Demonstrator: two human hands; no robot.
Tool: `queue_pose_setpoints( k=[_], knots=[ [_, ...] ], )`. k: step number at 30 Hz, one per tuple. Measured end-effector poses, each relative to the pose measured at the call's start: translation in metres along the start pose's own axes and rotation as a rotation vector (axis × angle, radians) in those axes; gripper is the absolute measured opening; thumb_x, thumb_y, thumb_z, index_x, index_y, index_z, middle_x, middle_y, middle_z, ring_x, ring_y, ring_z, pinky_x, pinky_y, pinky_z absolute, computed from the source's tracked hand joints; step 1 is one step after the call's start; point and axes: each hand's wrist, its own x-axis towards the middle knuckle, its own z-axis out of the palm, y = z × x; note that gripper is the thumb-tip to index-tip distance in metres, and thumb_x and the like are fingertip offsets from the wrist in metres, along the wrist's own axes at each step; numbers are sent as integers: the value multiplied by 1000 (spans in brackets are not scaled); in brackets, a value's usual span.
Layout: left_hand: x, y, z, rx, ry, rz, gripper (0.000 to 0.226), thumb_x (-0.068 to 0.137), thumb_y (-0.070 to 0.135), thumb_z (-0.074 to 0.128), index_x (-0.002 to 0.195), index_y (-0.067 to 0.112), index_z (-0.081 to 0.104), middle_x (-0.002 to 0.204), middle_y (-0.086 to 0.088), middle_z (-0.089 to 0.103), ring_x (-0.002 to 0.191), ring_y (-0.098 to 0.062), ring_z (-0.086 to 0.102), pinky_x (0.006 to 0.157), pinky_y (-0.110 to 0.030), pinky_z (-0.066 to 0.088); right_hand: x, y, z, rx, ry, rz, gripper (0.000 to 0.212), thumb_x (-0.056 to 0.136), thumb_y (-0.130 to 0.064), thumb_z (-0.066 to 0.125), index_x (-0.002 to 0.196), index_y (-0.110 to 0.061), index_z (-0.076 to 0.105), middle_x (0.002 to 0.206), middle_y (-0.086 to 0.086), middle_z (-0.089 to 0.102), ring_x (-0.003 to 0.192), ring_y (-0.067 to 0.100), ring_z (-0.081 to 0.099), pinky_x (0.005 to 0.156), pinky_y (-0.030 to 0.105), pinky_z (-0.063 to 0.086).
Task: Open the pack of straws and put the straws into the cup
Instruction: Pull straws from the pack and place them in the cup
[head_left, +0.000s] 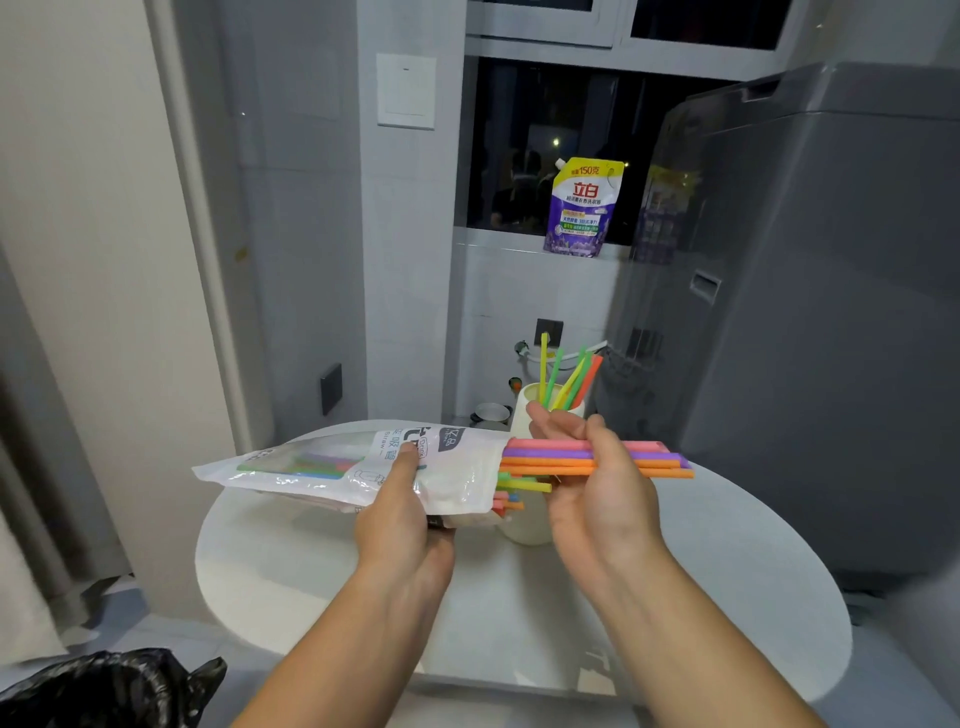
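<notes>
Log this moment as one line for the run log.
left hand: holds straw pack | right hand: grips straw bundle at pack mouth | cup: straws inside

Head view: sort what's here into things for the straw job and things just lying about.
For the job:
straw pack, open end facing right
pulled-out straws
white cup
straws already standing in it

Just lying about:
detergent pouch on the sill
black plastic bag
washing machine
small dish behind the cup
</notes>
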Motion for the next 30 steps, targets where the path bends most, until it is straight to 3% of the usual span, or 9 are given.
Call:
queue_pose_setpoints(
  k=[3,6,10,13,15,20,24,28,30],
  knots=[
    [1,6,-1,-11,36,-7,44,103,14,68,146,13,57,131,-8,76,79,-15,79,56,-33,66,0,-12,3,13,-46,3,37,106,-22,43,94,3,66,112,21,75,108,31,71,105,46,48],
    [4,12,-2,-17,54,-8,44,103,14,68,146,12,57,132,-8,76,90,-18,77,57,-32,66,1,-24,4,19,-73,15,35,107,-22,42,99,6,63,116,25,72,107,39,71,102,51,49],
    [9,18,-3,-41,93,-8,47,103,15,69,148,13,56,133,-7,75,110,-22,76,73,-36,66,1,-36,8,56,-73,50,31,105,-15,44,82,0,59,114,28,72,103,42,71,96,53,52],
    [10,18,-3,-41,115,-20,44,103,14,69,146,12,58,131,-7,76,92,-18,76,53,-29,64,4,-35,6,37,-48,58,29,103,-15,46,79,-2,57,111,26,73,99,39,74,94,52,53],
    [10,17,-4,-40,125,-29,43,102,13,69,144,12,59,130,-7,76,87,-17,75,49,-29,63,6,-32,3,13,-32,53,32,105,-19,44,79,-5,57,107,24,75,97,37,75,98,52,51],
    [14,16,-4,-32,122,-44,45,103,12,67,147,11,57,133,-9,75,100,-22,76,54,-31,65,10,-34,-2,21,-21,24,38,107,-26,40,77,-8,55,103,22,77,97,34,75,102,50,48],
    [14,15,-4,-37,106,-50,45,104,15,66,148,9,57,136,-11,73,124,-28,72,57,-28,64,8,-30,-3,-2,-63,42,42,107,-26,39,73,-7,55,106,22,76,99,34,75,103,51,47],
    [16,14,-5,-20,131,-51,43,103,12,67,145,9,60,135,-9,74,97,-22,74,48,-24,61,6,-32,-2,16,-73,58,42,107,-26,38,71,-9,51,108,21,76,101,34,74,101,53,47],
    [18,15,-7,-14,130,-50,42,103,12,66,145,9,59,135,-8,74,96,-21,75,53,-26,63,7,-39,-2,31,-68,31,41,107,-25,37,71,-10,48,107,23,75,99,35,74,97,53,49]
  ],
)
